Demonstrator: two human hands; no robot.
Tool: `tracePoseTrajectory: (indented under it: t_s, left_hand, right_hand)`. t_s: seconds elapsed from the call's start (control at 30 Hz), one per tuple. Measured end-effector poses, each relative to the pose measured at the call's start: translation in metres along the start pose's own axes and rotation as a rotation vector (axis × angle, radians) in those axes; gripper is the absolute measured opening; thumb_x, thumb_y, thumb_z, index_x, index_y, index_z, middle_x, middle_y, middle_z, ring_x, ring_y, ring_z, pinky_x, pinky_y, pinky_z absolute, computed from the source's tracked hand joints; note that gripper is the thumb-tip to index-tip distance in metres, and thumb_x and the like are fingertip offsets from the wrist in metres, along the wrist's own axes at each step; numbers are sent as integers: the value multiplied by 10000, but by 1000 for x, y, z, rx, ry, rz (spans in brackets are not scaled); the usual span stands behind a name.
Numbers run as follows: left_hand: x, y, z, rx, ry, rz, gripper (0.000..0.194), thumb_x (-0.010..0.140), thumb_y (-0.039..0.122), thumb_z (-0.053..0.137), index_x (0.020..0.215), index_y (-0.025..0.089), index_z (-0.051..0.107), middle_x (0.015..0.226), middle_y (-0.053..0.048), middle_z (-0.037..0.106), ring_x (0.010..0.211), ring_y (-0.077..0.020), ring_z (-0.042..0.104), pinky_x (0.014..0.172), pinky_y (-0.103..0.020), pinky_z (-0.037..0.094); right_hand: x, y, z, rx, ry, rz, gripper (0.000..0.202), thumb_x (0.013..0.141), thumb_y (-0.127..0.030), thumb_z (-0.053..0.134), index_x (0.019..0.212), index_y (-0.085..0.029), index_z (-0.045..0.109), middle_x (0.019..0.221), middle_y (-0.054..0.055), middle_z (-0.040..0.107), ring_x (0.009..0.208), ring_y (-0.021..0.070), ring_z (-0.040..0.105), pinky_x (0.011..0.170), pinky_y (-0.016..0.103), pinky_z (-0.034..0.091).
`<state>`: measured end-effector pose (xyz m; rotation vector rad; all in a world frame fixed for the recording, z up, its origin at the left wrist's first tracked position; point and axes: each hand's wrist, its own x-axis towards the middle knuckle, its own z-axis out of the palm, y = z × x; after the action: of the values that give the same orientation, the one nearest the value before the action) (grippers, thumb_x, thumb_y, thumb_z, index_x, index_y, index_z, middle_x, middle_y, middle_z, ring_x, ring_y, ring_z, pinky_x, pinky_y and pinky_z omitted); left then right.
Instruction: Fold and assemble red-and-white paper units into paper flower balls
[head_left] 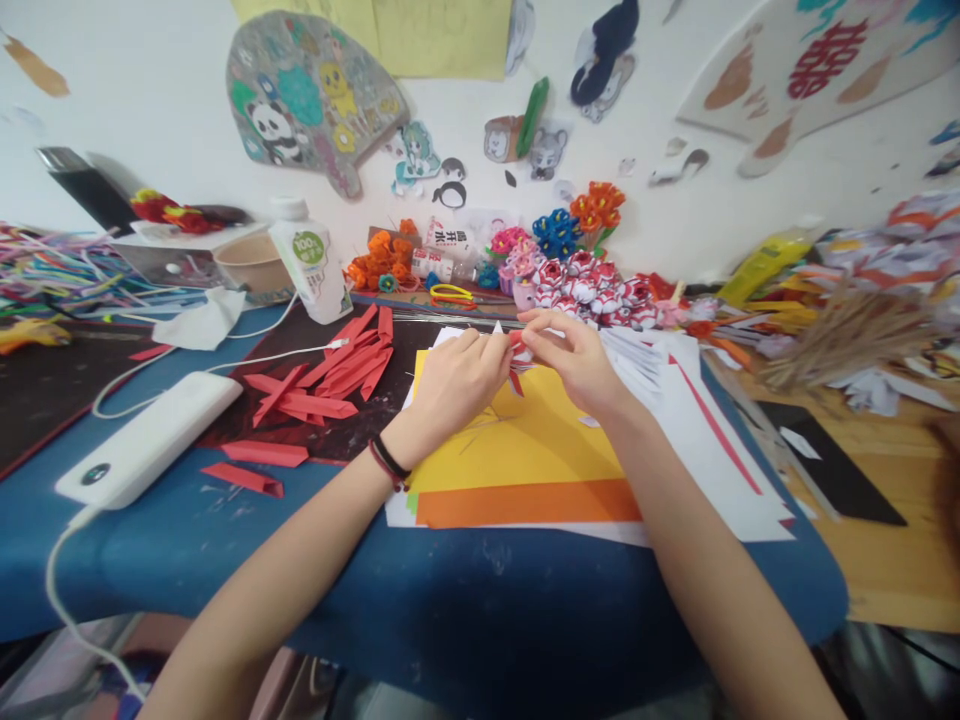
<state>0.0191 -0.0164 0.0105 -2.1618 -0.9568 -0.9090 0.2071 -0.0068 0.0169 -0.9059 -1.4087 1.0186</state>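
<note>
Both my hands meet over a yellow sheet of paper (pixel 555 430). Between them is a small red and white folded paper piece (pixel 517 380), mostly covered by my fingers. My left hand (pixel 461 375) has its fingers closed on this piece, and a dark band circles that wrist. My right hand (pixel 570 360) pinches it from the other side with thumb and fingertips. Under the yellow sheet lie an orange sheet (pixel 525 503) and white paper (pixel 720 480). Left of my hands, folded red paper strips (pixel 345 365) are heaped on a dark mat (pixel 401 355).
A white power bank (pixel 150 440) with a cable lies at the left. Behind stand a white glue bottle (pixel 311 260), red and white paper flowers (pixel 592 285) and orange flowers (pixel 382 258). On the right are brown sticks (pixel 832 320) and a black flat piece (pixel 832 465).
</note>
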Motion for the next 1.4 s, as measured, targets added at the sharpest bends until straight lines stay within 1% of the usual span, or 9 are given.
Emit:
tracePoseTrajectory:
  t_s: [0.17, 0.3, 0.4, 0.53, 0.63, 0.73, 0.93, 1.17, 1.4]
  left_hand:
    - [0, 0, 0, -50, -65, -87, 236, 1075, 292, 482, 900, 188, 601, 746, -15, 687, 732, -159, 652, 623, -300, 366]
    - [-2, 1, 1, 22, -88, -47, 249, 1072, 251, 465, 868, 189, 593, 703, -24, 656, 664, -172, 619, 594, -321, 346]
    - [-4, 1, 2, 50, -91, -21, 230, 1070, 221, 452, 894, 187, 597, 704, -35, 647, 668, -189, 615, 584, -341, 328]
    - [-6, 0, 4, 36, -92, -15, 202, 1073, 201, 435, 967, 175, 605, 711, -37, 646, 685, -195, 623, 591, -342, 332]
    - [-5, 0, 4, 55, -54, 16, 196, 1063, 177, 444, 954, 169, 606, 700, -29, 638, 672, -189, 612, 588, -340, 340]
    - [-2, 1, 1, 42, -46, 28, 212, 1050, 149, 454, 898, 170, 601, 717, -36, 646, 683, -191, 607, 616, -333, 374]
    - [0, 0, -2, 8, -66, 18, 179, 1041, 148, 484, 890, 177, 577, 779, -38, 671, 740, -188, 621, 662, -317, 401]
    - [1, -1, -2, 13, -11, 36, 205, 1036, 154, 491, 847, 180, 564, 727, -29, 631, 704, -182, 593, 645, -312, 388]
    - [2, -1, -6, 29, 29, 58, 241, 1030, 144, 487, 801, 193, 547, 699, -34, 613, 665, -188, 570, 622, -327, 380]
  right_hand:
    - [-1, -2, -1, -53, -20, -61, 286, 783, -487, 798, 804, -215, 712, 1156, 71, 679, 1084, 225, 659, 959, 382, 539]
    - [0, 0, 2, -138, -34, -73, 305, 822, -510, 768, 821, -211, 708, 1063, 68, 708, 1043, 209, 671, 1002, 380, 525]
    - [0, 1, 3, -138, -37, -58, 353, 814, -558, 777, 836, -211, 714, 1016, 66, 721, 994, 208, 690, 973, 381, 558]
    - [-2, -1, 4, 2, -85, 76, 412, 742, -588, 836, 890, -215, 743, 971, 54, 745, 899, 205, 715, 869, 390, 625]
    - [-3, -4, 5, 56, -66, 112, 406, 707, -566, 861, 871, -211, 751, 1084, 66, 749, 926, 207, 719, 834, 381, 643]
    - [-3, -4, 6, 44, -14, 65, 357, 703, -531, 859, 808, -208, 752, 1209, 82, 711, 1003, 220, 709, 837, 379, 638]
    - [0, 0, 5, -4, 51, -75, 211, 722, -434, 852, 727, -235, 784, 1062, 69, 722, 1109, 227, 667, 1067, 425, 509]
    - [2, 3, 4, 63, 84, -87, 169, 703, -405, 881, 713, -248, 820, 1036, 60, 725, 1083, 224, 655, 1046, 409, 479]
    - [3, 0, 0, -4, 3, -67, 264, 751, -501, 850, 765, -239, 823, 1048, 70, 743, 1079, 231, 662, 1049, 404, 488]
